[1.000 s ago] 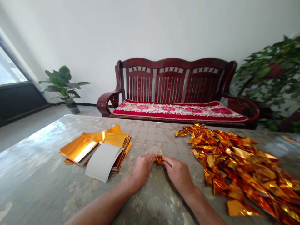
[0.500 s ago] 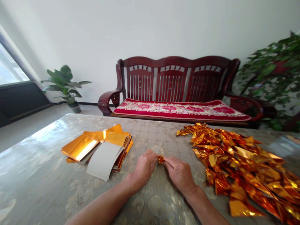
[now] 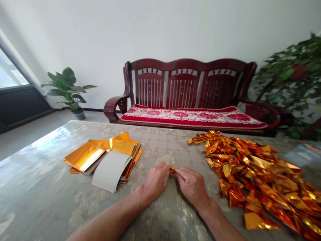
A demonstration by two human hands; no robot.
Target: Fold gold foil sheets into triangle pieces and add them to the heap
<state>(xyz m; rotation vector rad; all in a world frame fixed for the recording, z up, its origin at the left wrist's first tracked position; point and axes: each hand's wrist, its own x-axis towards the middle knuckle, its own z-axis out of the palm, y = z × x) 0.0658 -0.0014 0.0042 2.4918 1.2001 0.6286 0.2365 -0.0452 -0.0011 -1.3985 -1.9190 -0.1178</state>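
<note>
My left hand and my right hand rest on the table, fingertips pinched together on a small folded piece of gold foil paper between them. Most of the piece is hidden by my fingers. A stack of flat gold foil sheets, some showing their white backs, lies to the left of my left hand. A large heap of folded gold foil pieces spreads across the table to the right of my right hand.
The table has a glossy patterned cover. Beyond its far edge stands a dark red wooden bench with a red floral cushion. A potted plant sits on the floor at the left, and a leafy plant stands at the right.
Both hands have closed in tighter around the foil piece, so less of it shows. The view has shifted slightly.
</note>
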